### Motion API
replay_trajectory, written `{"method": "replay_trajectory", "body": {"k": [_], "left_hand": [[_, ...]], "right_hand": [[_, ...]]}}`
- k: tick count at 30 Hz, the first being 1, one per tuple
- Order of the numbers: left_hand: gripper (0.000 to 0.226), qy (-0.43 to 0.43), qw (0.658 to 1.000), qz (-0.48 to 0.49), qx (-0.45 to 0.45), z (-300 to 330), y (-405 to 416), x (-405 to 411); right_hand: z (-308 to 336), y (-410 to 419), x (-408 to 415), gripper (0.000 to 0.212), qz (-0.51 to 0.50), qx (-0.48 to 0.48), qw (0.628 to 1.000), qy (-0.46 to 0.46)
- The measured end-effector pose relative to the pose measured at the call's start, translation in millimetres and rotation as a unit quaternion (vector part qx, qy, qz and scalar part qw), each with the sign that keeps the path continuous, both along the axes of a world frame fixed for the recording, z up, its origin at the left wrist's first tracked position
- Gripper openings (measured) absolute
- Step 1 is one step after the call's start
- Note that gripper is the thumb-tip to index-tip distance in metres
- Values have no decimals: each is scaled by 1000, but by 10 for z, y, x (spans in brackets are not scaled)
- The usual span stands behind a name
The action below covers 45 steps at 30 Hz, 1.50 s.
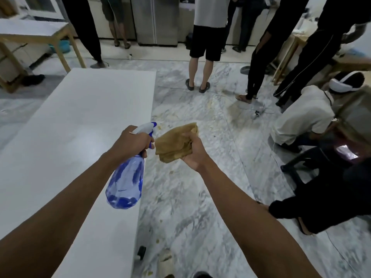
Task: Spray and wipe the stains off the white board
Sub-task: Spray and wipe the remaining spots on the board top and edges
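Your left hand [133, 142] has its fingers wrapped round the neck of the blue spray bottle [126, 177], one finger hooked at the trigger under the white nozzle, so it looks ready to fire. The bottle hangs tilted at mid-frame, just over the right edge of the white board [80, 121]. Your right hand [193, 151] is clenched on a folded tan cloth [174, 143], thumb on top, held just beside the nozzle and out over the floor, probably to keep it dry and ready for the wipe.

The white board fills the left half of the frame, glossy and pale; no stains on it are plain from here, so you would need to turn left to aim. The grey marble floor [200, 197] to the right carries yellowish smears and crumbs. Along the top, several people stand by steel cabinets; at right one crouches, and a wooden table [36, 35] sits upper left.
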<state>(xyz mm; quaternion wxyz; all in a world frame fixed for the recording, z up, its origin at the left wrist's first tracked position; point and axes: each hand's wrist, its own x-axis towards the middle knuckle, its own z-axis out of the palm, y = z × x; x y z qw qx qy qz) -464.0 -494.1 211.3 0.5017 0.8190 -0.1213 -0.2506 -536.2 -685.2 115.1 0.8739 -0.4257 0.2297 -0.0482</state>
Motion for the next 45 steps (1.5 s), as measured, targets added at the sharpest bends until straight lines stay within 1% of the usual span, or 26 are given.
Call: {"method": "replay_trajectory", "body": {"k": [2, 4, 6, 8, 9, 11, 13, 15, 18, 19, 21, 25, 29, 33, 35, 37, 40, 42, 45], "left_hand": [[27, -8, 1000, -9, 12, 21, -251, 315], [22, -3, 1000, -8, 17, 25, -503, 622], [18, 5, 1000, -2, 12, 27, -763, 917], [17, 11, 1000, 4, 7, 9, -1050, 1236], [18, 11, 1000, 10, 8, -10, -1194, 1400], [21, 0, 1000, 23, 13, -51, -1468, 1721], [20, -9, 999, 36, 16, -72, -1736, 2040], [19, 0, 999, 51, 13, -72, -1969, 2330], [29, 3, 998, 64, 6, -52, -2245, 2770], [28, 3, 997, 72, 2, -47, -2311, 2899], [19, 12, 996, 93, 6, -35, -2436, 3159], [19, 19, 993, 118, 20, -39, -2618, 3711], [18, 27, 990, 133, 30, -162, -2712, 4321], [15, 38, 990, 126, 45, -293, -2824, 4941], [18, 50, 991, 114, 56, -389, -2896, 5251], [19, 56, 990, 114, 65, -481, -2991, 5518], [23, 84, 988, 110, 69, -594, -3166, 5860], [26, 91, 987, 110, 69, -637, -3229, 5977], [27, 102, 985, 118, 67, -719, -3411, 6333]], "right_hand": [[22, -241, 296, 38, 2, -14, 1000, 17], [54, -511, 597, 37, -13, -9, 1000, 25], [51, -818, 927, 35, -15, 12, 1000, 14], [80, -1121, 1267, 43, -4, 12, 1000, 1], [88, -1269, 1452, 46, 6, 3, 1000, -3], [110, -1558, 1830, 45, 24, -4, 1000, -9], [137, -1832, 2215, 45, 42, 0, 999, -12], [148, -2097, 2592, 47, 61, 11, 998, -13], [194, -2408, 3136, 50, 89, 19, 996, -14], [205, -2475, 3305, 52, 100, 28, 995, -16], [199, -2606, 3653, 56, 113, 37, 993, -18], [105, -2762, 4354, 56, 119, 58, 991, -11], [12, -2851, 5006, 56, 131, 47, 990, -6], [-90, -2934, 5637, 55, 138, 42, 989, 12], [-187, -2992, 5927, 55, 128, 35, 991, 21], [-285, -3040, 6177, 55, 121, 51, 991, 26], [-431, -3156, 6479, 57, 102, 65, 991, 62], [-505, -3212, 6610, 58, 96, 66, 991, 63], [-605, -3371, 6944, 52, 94, 79, 990, 75]]}}
